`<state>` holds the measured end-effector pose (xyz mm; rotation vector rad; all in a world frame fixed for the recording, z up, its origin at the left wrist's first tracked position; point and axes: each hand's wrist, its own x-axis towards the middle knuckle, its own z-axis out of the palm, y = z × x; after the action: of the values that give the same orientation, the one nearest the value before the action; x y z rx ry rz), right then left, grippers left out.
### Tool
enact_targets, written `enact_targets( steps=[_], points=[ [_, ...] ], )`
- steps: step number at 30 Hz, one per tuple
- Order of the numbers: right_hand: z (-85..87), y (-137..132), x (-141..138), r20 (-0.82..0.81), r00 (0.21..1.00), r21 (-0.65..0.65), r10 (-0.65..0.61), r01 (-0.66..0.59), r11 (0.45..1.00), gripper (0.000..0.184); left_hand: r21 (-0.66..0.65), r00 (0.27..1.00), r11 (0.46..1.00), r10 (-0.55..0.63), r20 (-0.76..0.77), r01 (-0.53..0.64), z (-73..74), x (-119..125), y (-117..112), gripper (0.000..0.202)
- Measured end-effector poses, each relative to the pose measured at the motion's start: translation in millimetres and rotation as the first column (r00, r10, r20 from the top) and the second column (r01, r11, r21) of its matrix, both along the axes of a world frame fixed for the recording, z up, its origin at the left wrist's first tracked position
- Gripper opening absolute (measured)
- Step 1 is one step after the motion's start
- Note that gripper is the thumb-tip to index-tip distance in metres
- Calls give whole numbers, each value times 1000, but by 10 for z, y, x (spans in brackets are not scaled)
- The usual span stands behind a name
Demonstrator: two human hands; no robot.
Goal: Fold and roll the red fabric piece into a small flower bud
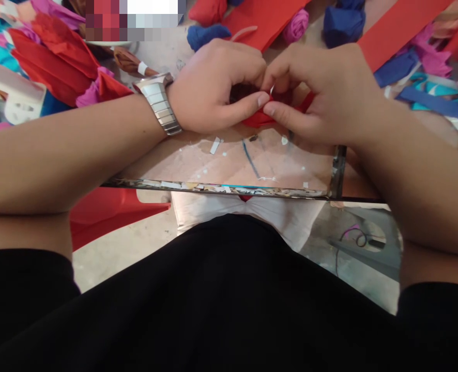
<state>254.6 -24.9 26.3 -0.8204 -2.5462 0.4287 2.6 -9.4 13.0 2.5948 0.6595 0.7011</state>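
Note:
My left hand [217, 85] and my right hand [322, 95] meet over the near part of a glass-topped table [252, 165]. Both are curled round a small piece of red crepe paper [258, 120], thumbs pinching its lower edge together. Most of the red piece is hidden under my fingers. A silver metal watch [159, 103] sits on my left wrist. Both forearms rest along the table's front edge.
Rolled and loose crepe paper lies about: red and pink pieces [58, 57] at the left, blue rolls [343, 23] and a pink roll [295, 25] at the back, red strips [399, 26], blue and teal scraps [430, 93] at the right. A red plastic chair [108, 212] stands below.

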Motion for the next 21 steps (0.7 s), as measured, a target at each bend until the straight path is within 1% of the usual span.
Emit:
enact_targets(
  steps=[5, 8, 13, 18, 21],
  points=[
    [-28, 19, -12, -4, 998, 72, -68, 68, 995, 30, -33, 999, 999, 31, 24, -31, -21, -2, 16, 44],
    [-27, 35, -11, -8, 996, 121, -93, 93, 988, 33, -56, 998, 998, 21, 52, -18, -25, 2, 21, 48],
    [-20, 27, -9, 42, 982, 111, -184, 178, 978, 37, -86, 996, 996, 32, 83, -25, -67, -4, 77, 47],
    [-26, 43, 1, 21, 982, 168, -187, 181, 969, 39, -85, 997, 996, 40, 71, -34, -94, -15, 114, 45],
    [-21, 60, 6, 48, 976, 129, -211, 203, 971, 42, -98, 994, 995, 31, 103, -21, -85, -18, 98, 44]
  ],
)
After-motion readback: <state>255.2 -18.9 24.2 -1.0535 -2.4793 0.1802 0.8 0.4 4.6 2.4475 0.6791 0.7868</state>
